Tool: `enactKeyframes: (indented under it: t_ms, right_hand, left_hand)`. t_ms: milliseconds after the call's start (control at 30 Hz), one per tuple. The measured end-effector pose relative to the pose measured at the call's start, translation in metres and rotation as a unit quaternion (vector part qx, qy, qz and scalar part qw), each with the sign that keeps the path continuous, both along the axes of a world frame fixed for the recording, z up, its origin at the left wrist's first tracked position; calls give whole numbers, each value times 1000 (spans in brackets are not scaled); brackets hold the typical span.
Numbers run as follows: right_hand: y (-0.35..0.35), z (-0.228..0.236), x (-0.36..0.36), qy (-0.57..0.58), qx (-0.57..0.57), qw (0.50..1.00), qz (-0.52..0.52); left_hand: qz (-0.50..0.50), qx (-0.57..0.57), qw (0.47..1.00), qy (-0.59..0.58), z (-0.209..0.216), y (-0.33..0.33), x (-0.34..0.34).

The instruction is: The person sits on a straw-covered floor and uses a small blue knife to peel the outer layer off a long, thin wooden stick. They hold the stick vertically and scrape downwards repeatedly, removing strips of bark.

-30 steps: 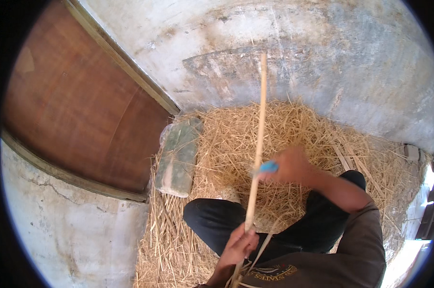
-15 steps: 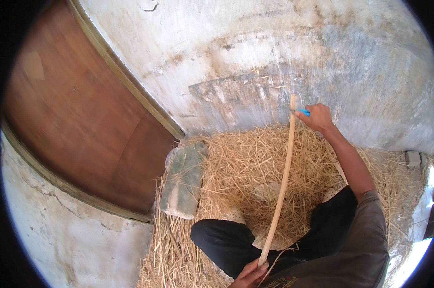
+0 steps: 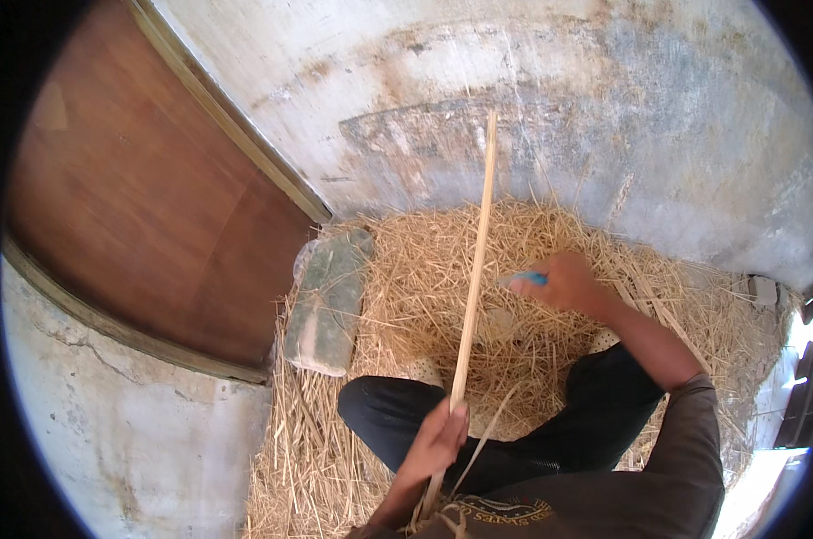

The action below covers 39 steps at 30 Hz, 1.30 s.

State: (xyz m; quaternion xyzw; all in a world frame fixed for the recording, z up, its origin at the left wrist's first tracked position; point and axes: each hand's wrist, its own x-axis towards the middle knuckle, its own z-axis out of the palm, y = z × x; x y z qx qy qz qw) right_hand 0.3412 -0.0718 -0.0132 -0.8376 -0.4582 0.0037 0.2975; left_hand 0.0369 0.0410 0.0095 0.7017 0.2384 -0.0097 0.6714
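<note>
I sit cross-legged on a bed of straw [image 3: 406,278]. My left hand [image 3: 438,442] grips the near end of a long thin bamboo strip [image 3: 474,269], which rises steeply away from me toward the wall. My right hand [image 3: 564,280] is shut on a small tool with a blue handle [image 3: 530,278], just right of the strip at about its middle. The tool's working end is hidden by the strip and my fingers. A thin curl of peeled fibre [image 3: 487,436] hangs near my left hand.
A flat greenish stone slab [image 3: 327,301] lies on the straw at the left. A brown wooden door [image 3: 146,198] stands at the left, beside a stained plaster wall [image 3: 604,117]. Bare concrete floor [image 3: 128,431] lies at the lower left.
My right hand, with the blue-handled tool, ran up the strip to its far tip and has come back down to its middle. The strip's tip swung left.
</note>
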Motion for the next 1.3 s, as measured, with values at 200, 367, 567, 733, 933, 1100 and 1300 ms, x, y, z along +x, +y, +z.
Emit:
enactKeyframes:
  t_ms: [200, 367, 567, 733, 933, 1100, 1300]
  right_hand:
    - [0, 12, -75, -69, -14, 984, 162]
    - [17, 4, -31, 4, -6, 1000, 4]
    - [14, 2, -77, -53, -4, 984, 170]
    - [24, -5, -49, -46, -13, 996, 75]
    - [23, -8, -46, -136, 55, 982, 118]
    - [27, -2, -14, -203, 46, 976, 67]
    - [25, -5, 62, -159, -62, 984, -52]
  left_hand:
    - [-9, 31, 997, -68, -12, 2, 29]
    - [-10, 172, 984, -45, -8, -10, 23]
    - [-3, 323, 946, -12, 9, -14, 21]
    - [-5, 333, 943, 5, 18, -19, 17]
    - [-4, 313, 950, 2, 17, -20, 10]
    - [-14, 265, 964, 35, 21, -22, 3]
    - [-46, 221, 974, 20, 13, -35, -12]
